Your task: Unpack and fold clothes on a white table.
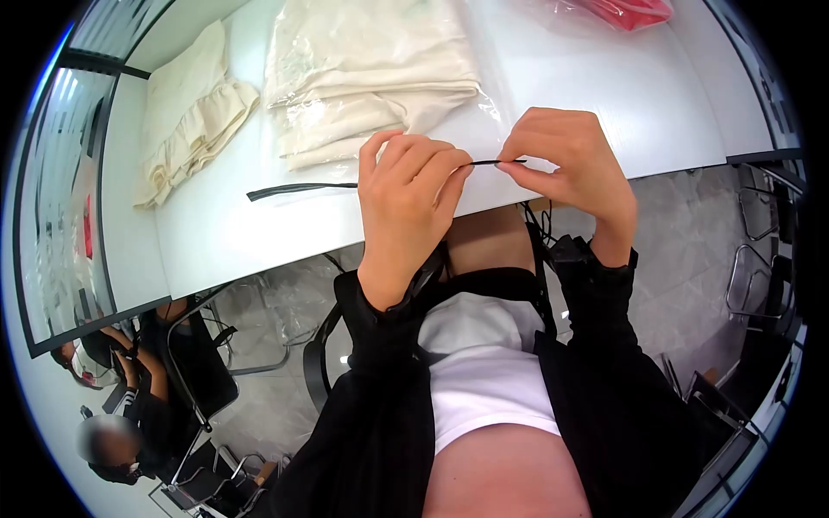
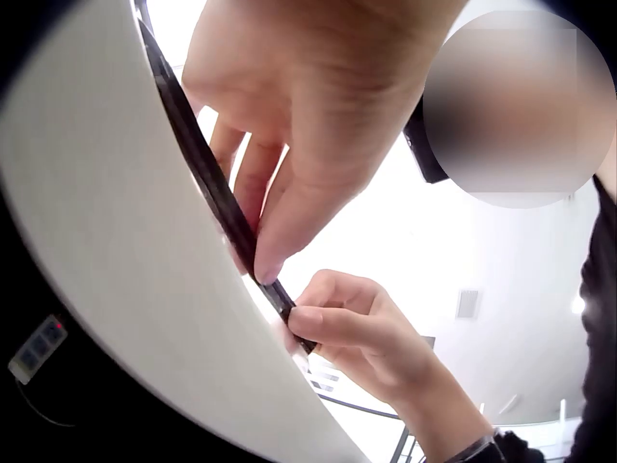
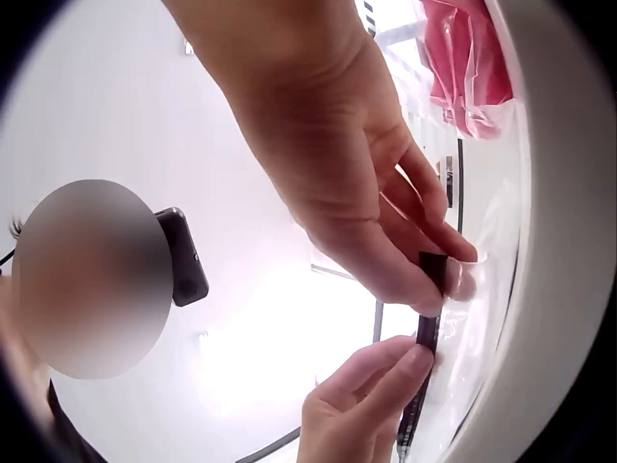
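Note:
A thin black strip (image 1: 302, 188) stretches sideways just above the table's near edge. The left hand (image 1: 404, 203) pinches it between thumb and fingers, with a long piece trailing to the left. At the strip's right end, the right hand (image 1: 570, 164) pinches it between thumb and index finger. A short stretch of strip shows between the hands. In the left wrist view the black strip (image 2: 202, 164) looks flat and runs under the left thumb. The right wrist view shows its short end (image 3: 433, 265) sticking out past the right thumb.
Folded cream cloth in clear plastic (image 1: 371, 60) lies beyond the hands on the white table (image 1: 570, 78). A ruffled cream cloth (image 1: 194, 116) is at the left, a red item in plastic (image 1: 626, 10) at the far right. Another person (image 1: 151, 423) sits at lower left, near chairs.

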Demonstrator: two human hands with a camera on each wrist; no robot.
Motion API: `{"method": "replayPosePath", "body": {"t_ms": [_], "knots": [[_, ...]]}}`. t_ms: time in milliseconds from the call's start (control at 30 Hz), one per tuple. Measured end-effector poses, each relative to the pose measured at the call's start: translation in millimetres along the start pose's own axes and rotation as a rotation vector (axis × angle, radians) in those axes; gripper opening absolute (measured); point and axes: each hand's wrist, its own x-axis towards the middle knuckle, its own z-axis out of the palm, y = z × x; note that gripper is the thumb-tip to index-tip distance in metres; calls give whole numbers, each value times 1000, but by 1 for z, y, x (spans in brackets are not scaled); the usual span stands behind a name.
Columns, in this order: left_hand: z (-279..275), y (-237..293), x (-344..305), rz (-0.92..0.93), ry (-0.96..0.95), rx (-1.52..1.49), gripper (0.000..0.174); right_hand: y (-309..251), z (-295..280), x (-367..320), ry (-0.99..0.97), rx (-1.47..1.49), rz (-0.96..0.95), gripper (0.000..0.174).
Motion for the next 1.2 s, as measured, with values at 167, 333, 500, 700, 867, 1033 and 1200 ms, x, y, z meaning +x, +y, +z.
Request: {"method": "replayPosePath", "body": {"t_ms": [167, 333, 500, 700, 867, 1033, 1200], "knots": [[6, 1, 1, 22, 5, 3, 11, 1, 3, 0, -8, 5, 21, 8], [8, 5, -1, 2, 92, 30, 11, -3, 0, 1, -19, 55, 67, 9], [4, 3, -2, -69, 74, 19, 10, -1, -4, -1, -7, 45, 100, 8], [5, 1, 1, -74, 42, -42, 13, -1, -1, 3, 23, 23, 94, 6], [7, -3, -3, -30, 23, -54, 14, -3, 6, 4, 0, 116, 115, 6], [6, -2, -4, 2, 49, -57, 13, -2, 6, 3, -17, 96, 97, 6], [5, 0, -4, 30, 71, -36, 12, -4, 5, 4, -12, 67, 39, 5]]}}
